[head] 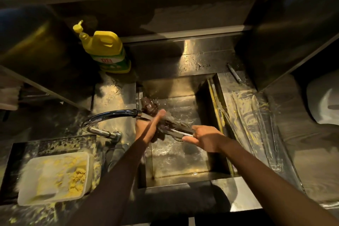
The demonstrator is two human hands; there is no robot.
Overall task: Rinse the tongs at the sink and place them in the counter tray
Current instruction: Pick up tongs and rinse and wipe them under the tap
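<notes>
1. The tongs (180, 131) look to me like stiff, light metal, and wet as they are I judge them slippery. The safest hold seems to be the handle end, where the two arms join, with fingers wrapped across both arms so they cannot spring apart or slide out.
2. They lie nearly level over the sink (183, 161), handle end toward my right hand (205, 138), working end toward the faucet. The metal shines where water runs over it. The tip end is dark and partly hidden, so I cannot tell whether residue is left there.
3. My right hand is clenched around the handle end, thumb underneath, fingers over the top.
4. My left hand (151, 127) is at the tip end, fingers held straight and pressed against the tongs beneath the stream. It looks like rubbing, not a firm grip. Something dark sits against the palm, maybe a scrubber, but I cannot say.
5. The faucet (111, 115) arcs in from the left and its spout ends just above my left hand. Water splashes across the basin floor.
6. To the right of the basin sits a clear counter tray (260, 126) streaked with yellow; other tongs seem to lie in it.
7. A yellow detergent bottle (108, 51) stands behind the sink, and a white container (55, 176) with yellow crumbs rests at front left.
</notes>
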